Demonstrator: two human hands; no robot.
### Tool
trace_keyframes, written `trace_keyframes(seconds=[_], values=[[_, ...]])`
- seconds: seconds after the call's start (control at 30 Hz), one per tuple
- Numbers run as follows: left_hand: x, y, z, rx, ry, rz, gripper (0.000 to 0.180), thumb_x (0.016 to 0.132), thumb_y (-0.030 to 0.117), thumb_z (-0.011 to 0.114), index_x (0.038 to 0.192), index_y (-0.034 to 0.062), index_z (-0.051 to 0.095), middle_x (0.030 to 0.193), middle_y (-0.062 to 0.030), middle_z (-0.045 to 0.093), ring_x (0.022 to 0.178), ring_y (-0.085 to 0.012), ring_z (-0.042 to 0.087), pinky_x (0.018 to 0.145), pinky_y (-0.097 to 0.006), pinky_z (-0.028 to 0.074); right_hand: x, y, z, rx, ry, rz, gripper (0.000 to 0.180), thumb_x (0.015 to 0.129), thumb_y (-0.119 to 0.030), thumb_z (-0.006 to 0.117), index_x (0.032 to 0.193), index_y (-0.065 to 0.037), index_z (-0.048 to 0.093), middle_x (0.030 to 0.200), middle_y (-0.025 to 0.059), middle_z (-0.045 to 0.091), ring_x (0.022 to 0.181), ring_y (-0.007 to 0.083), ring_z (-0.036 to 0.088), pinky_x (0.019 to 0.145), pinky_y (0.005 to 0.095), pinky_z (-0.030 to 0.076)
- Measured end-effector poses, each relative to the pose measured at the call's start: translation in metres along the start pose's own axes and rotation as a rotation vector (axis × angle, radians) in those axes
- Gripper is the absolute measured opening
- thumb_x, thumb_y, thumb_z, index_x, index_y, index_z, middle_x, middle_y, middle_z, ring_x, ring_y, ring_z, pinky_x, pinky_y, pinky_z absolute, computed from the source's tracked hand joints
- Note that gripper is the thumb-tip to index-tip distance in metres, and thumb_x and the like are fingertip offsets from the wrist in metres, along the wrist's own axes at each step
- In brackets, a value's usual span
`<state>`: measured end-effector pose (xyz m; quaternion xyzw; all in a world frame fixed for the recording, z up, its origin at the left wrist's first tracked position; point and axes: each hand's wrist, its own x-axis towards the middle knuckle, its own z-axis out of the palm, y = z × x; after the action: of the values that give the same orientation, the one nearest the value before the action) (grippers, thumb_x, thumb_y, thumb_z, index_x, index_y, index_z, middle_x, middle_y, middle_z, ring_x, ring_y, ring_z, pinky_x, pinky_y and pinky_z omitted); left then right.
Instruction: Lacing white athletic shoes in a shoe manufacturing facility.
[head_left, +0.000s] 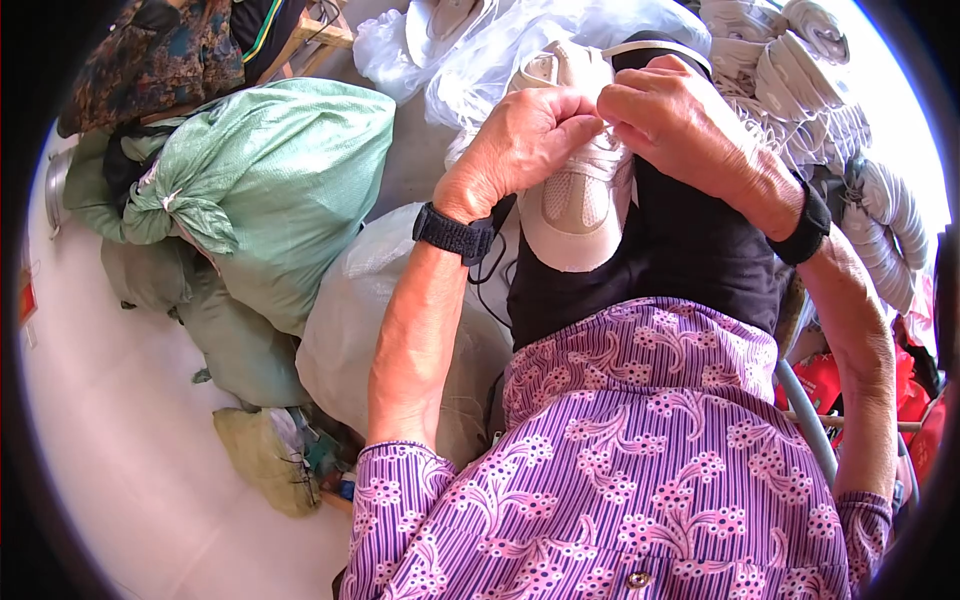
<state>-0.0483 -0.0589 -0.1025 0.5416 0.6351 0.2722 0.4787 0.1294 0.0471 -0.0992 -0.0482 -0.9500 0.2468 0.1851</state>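
Observation:
A pale beige sneaker point(573, 215) with a mesh toe rests on my black-trousered lap, its toe pointing toward me. My left hand point(530, 137) is closed in a pinch over the left side of its lacing. Close beside it, my right hand point(675, 115) is closed too, fingers bent and thumb pressed in. Both fingertips meet at the white shoelace point(600, 150), which crosses the sneaker's tongue; the exact grip point is partly hidden by the fingers. A pale strap or lace loop point(660, 46) curves above my right hand.
Clear plastic bags point(470, 70) and another pale shoe point(440, 28) lie ahead. Stacked pale shoes with dangling laces point(800, 80) stand at the far right. A tied green woven sack point(280, 180) bulges on the left, near a white translucent bag point(345, 320). Red items point(830, 385) sit at right.

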Motion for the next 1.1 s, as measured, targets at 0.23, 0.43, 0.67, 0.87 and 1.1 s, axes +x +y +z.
trace_keyframes(seconds=[0.23, 0.43, 0.67, 0.87, 1.1], values=[[0.004, 0.007, 0.001, -0.002, 0.008, 0.010, 0.029, 0.091, 0.028, 0.061, 0.098, 0.0005, 0.065, 0.083, 0.0012, 0.062, 0.077, -0.0043, 0.052, 0.071, -0.023, 0.045, -0.006, -0.003, 0.014, -0.191, 0.145, 0.006, 0.021, 0.073, -0.007, 0.064, 0.091, -0.008, 0.052, 0.076, 0.0062, 0.056, 0.070, 0.0241, 0.061, 0.073, 0.0358, 0.046], [0.003, 0.009, 0.006, -0.139, 0.031, -0.084, 0.024, 0.089, 0.023, 0.066, 0.096, 0.0003, 0.065, 0.083, 0.0004, 0.062, 0.076, -0.0052, 0.053, 0.070, -0.023, 0.045, -0.006, -0.004, 0.018, -0.176, 0.142, 0.054, 0.021, 0.074, -0.006, 0.062, 0.092, -0.009, 0.052, 0.076, 0.0052, 0.056, 0.067, 0.0242, 0.061, 0.069, 0.0358, 0.048], [-0.001, 0.011, 0.005, -0.257, 0.029, -0.116, 0.020, 0.086, 0.022, 0.068, 0.094, 0.0040, 0.065, 0.080, 0.0036, 0.059, 0.070, -0.0022, 0.049, 0.060, -0.019, 0.041, -0.007, -0.011, 0.015, 0.002, 0.160, 0.170, 0.019, 0.078, -0.004, 0.058, 0.095, -0.009, 0.054, 0.080, 0.0084, 0.061, 0.071, 0.0279, 0.063, 0.071, 0.0384, 0.049], [0.001, 0.020, 0.007, -0.235, -0.038, -0.135, 0.014, 0.087, 0.020, 0.066, 0.091, 0.0068, 0.066, 0.074, 0.0081, 0.055, 0.064, 0.0006, 0.044, 0.053, -0.017, 0.034, -0.013, -0.012, 0.008, 0.102, 0.174, 0.213, 0.015, 0.078, -0.003, 0.057, 0.093, -0.005, 0.056, 0.079, 0.0136, 0.062, 0.077, 0.0317, 0.063, 0.070, 0.0390, 0.050], [-0.008, 0.023, 0.022, -0.142, 0.098, -0.090, 0.011, 0.083, 0.010, 0.063, 0.089, 0.0018, 0.068, 0.078, 0.0029, 0.063, 0.071, -0.0050, 0.054, 0.064, -0.023, 0.045, 0.001, 0.009, -0.002, 0.240, 0.206, 0.368, 0.012, 0.081, -0.012, 0.059, 0.084, -0.001, 0.059, 0.082, 0.0153, 0.062, 0.077, 0.0334, 0.062, 0.067, 0.0381, 0.049]])
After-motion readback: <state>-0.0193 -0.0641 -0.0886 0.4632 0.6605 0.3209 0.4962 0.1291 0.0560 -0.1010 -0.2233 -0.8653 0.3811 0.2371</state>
